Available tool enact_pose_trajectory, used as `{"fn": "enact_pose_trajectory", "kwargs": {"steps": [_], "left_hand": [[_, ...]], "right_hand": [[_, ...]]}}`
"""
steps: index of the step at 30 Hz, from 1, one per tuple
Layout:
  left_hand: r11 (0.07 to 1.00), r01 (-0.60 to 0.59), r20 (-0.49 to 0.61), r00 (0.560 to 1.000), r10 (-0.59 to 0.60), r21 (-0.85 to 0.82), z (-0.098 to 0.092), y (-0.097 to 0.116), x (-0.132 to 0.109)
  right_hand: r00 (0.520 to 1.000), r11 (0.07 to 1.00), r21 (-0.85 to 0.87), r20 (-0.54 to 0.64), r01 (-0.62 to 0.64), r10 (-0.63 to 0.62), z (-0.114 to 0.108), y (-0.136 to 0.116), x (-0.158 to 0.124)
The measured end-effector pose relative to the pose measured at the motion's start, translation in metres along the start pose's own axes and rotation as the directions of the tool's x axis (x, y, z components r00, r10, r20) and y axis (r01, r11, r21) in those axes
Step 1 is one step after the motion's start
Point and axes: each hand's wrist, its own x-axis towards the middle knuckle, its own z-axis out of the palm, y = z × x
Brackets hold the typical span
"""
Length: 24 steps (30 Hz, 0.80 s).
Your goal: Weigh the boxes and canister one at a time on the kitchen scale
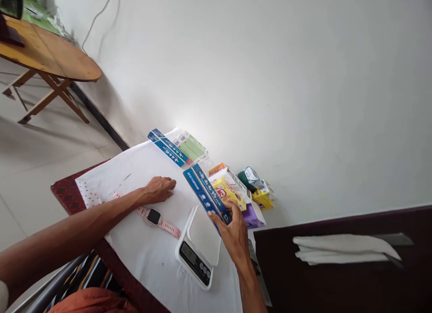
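My right hand (234, 229) grips the near end of a long blue toothpaste box (205, 191), thumb on one side and fingers on the other. The box is tilted above the far edge of a white digital kitchen scale (199, 247). On the white cloth (141, 259) rests my left hand (160, 189), its fingers curled in and nothing visible in them. Below that hand lies a smartwatch with a pink strap (154, 216), the strap's end close to the scale. Two similar blue boxes (168, 147) lie side by side at the table's far end.
Along the wall side stand a green-and-white pack (191, 147), a yellow box (229, 193), a purple box (253, 216) and another yellow box (263, 198). A wooden folding table (50, 52) is at the upper left. White cloth (344, 249) hangs on dark furniture at right.
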Motion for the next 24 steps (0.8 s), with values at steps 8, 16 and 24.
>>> {"fn": "enact_pose_trajectory", "kwargs": {"steps": [8, 16, 24], "left_hand": [[0.999, 0.038, -0.026, 0.999, -0.039, -0.007, -0.003, 0.003, -0.001], [0.999, 0.042, -0.013, 0.999, -0.042, 0.008, -0.007, 0.001, 0.003], [0.998, 0.059, -0.01, 0.998, -0.059, 0.022, -0.008, -0.001, 0.005]], "right_hand": [[0.987, 0.987, -0.025, 0.006, -0.161, 0.161, -0.009, 0.031, -0.098], [0.995, 0.982, -0.16, 0.007, -0.098, 0.101, -0.011, 0.026, -0.101], [0.988, 0.973, -0.198, 0.069, -0.12, 0.136, -0.008, 0.025, -0.102]]}}
